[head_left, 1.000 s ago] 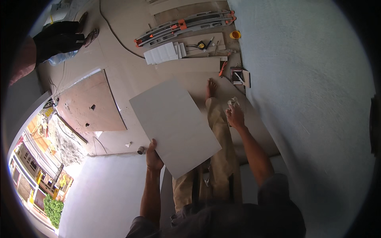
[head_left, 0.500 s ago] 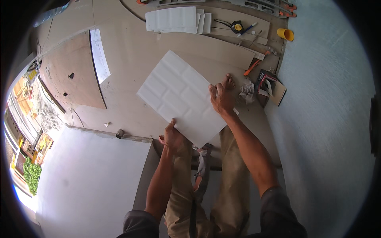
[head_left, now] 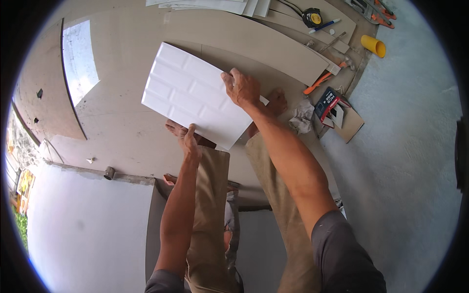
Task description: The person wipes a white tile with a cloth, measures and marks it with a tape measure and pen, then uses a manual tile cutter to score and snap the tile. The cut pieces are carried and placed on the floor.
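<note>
A white tile (head_left: 181, 83) with a raised brick pattern lies tilted between my two hands, over my bare feet (head_left: 277, 100). My left hand (head_left: 188, 141) grips its lower edge, thumb on the face. My right hand (head_left: 243, 89) has its bent fingers on the opposite edge, holding it. Crumpled paper (head_left: 303, 116) rests on the floor to the right of that hand. My khaki-clad legs (head_left: 210, 205) reach forward beneath my forearms.
Beyond the tile are stacked white tiles (head_left: 205, 4), long beige pieces (head_left: 264, 44), a tape measure (head_left: 311, 18), pen (head_left: 324, 25), orange-handled tool (head_left: 317, 83), yellow cup (head_left: 373, 46) and open box (head_left: 337, 115). A board (head_left: 41, 78) lies left; a pale wall (head_left: 400, 171) stands right.
The tile has turned from its plain face to the patterned one and moved farther forward. My right hand has let go of the crumpled paper and taken hold of the tile.
</note>
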Tool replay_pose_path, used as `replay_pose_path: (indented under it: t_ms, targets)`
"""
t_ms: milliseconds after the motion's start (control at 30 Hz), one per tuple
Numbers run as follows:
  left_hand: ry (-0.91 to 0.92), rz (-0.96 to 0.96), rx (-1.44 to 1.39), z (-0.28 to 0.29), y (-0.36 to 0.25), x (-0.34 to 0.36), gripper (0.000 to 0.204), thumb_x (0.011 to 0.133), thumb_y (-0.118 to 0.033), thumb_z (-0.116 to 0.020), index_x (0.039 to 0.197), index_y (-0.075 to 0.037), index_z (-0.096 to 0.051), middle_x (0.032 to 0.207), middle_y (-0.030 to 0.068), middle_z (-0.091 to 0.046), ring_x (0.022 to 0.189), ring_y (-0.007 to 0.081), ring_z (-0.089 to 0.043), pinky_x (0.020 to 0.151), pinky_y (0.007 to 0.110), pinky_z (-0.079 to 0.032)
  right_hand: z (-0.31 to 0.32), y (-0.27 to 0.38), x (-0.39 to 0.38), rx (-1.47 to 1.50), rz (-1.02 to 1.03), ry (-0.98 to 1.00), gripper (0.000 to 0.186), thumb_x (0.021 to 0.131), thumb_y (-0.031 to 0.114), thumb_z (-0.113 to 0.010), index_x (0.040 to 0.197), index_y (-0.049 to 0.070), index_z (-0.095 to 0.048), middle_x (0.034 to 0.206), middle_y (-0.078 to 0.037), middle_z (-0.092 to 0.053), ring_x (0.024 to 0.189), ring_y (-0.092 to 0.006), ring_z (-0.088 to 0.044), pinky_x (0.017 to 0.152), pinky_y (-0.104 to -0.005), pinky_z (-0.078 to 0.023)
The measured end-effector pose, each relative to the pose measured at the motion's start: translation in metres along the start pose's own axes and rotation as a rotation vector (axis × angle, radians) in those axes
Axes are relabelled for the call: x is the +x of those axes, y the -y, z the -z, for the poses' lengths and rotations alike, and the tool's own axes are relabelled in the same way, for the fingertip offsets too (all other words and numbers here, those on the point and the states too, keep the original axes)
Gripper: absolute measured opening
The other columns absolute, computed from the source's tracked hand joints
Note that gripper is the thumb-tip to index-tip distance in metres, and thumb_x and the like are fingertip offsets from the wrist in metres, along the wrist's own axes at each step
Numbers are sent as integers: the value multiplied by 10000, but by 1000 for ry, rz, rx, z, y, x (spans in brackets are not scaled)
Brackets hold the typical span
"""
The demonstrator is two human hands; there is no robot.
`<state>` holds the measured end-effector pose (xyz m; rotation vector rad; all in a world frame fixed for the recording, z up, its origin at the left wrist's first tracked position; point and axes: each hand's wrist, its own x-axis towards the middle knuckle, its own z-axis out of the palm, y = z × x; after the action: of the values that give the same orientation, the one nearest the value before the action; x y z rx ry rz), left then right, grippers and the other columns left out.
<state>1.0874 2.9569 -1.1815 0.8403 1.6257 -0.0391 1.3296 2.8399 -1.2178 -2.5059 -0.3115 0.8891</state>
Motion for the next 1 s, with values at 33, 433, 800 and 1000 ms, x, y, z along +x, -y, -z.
replay_pose_path:
  t_ms: [33, 433, 800, 1000]
  targets:
    - [-6, 15, 29, 0, 2, 4, 226, 969, -197, -685, 1073, -39, -561, 1024, 77, -613, 930, 192, -616, 809, 374, -561, -1, -4, 1, 9, -3, 34, 452, 1017, 523, -519, 899, 101, -630, 757, -156, -703, 750, -410, -690, 684, -523, -549]
    - [-154, 45, 324, -47, -16, 10, 718, 906, -250, -712, 1382, 166, -373, 1484, 270, -355, 1326, 341, -462, 965, 430, -558, 1, -21, -3, -66, 304, -29, 364, 950, 72, -566, 1269, -95, -517, 1203, -246, -600, 1184, -391, -560, 1061, -445, -460]
    - [-414, -266, 749, -43, -1, 43, 850, 765, -237, -774, 1396, 97, -313, 1497, 283, -291, 1336, 418, -381, 1053, 478, -428, 8, 7, -8, -78, 76, 34, 407, 860, 13, -605, 1254, -76, -555, 1291, -222, -531, 1181, -354, -551, 985, -429, -499]
    - [-564, -444, 903, -21, 24, 64, 673, 778, -314, -740, 1249, 100, -496, 1337, 274, -465, 1351, 416, -380, 1098, 463, -389, 121, -18, 52, 445, -174, -580, 170, 983, 192, -575, 1091, 70, -624, 1041, -121, -678, 938, -290, -669, 831, -456, -526]
